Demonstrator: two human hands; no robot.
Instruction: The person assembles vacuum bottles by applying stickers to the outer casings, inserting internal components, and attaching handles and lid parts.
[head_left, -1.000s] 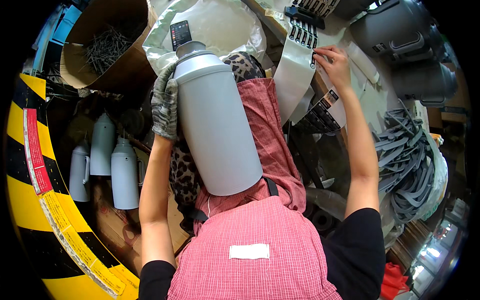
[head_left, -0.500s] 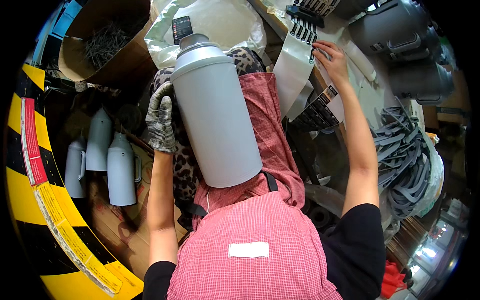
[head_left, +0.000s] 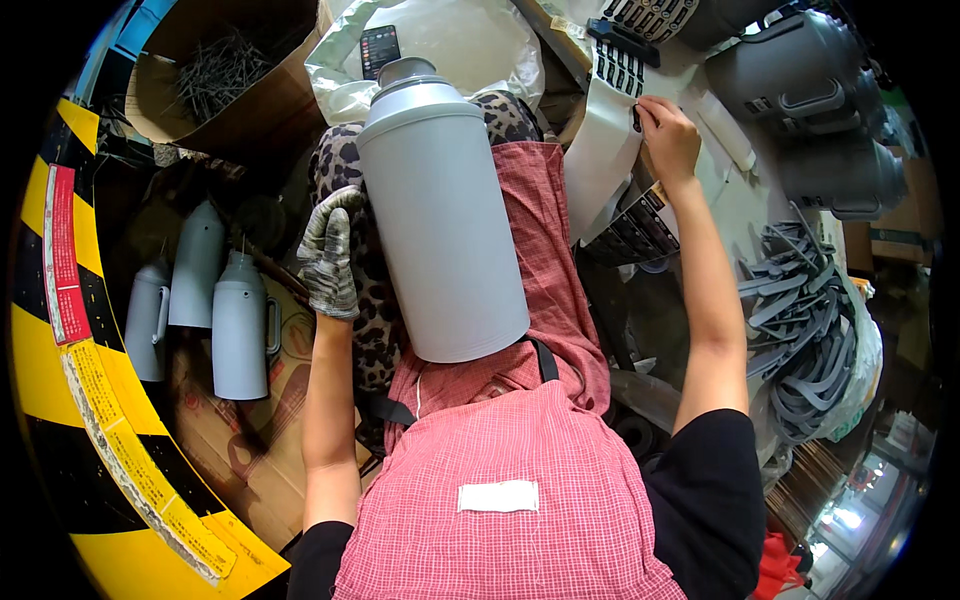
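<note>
A tall grey metal flask body [head_left: 440, 210] lies along my lap, its neck pointing away from me. My left hand [head_left: 330, 262], in a grey patterned work glove, rests against the flask's left side and steadies it. My right hand [head_left: 668, 138], bare, reaches up and to the right; its fingertips pinch at a white backing sheet [head_left: 605, 150] that carries a row of small black stickers. A red checked apron [head_left: 520, 480] covers my front.
Three grey flask bodies with handles [head_left: 215, 300] lie on cardboard at the left. A yellow-and-black striped edge [head_left: 70, 330] curves along the left. A box of nails [head_left: 215, 65] sits top left, grey jug shells [head_left: 830, 120] top right, and a heap of grey handles [head_left: 805, 320] at the right.
My left hand slid down the flask's left side toward me. My right hand stayed at the sticker sheet, shifting only slightly.
</note>
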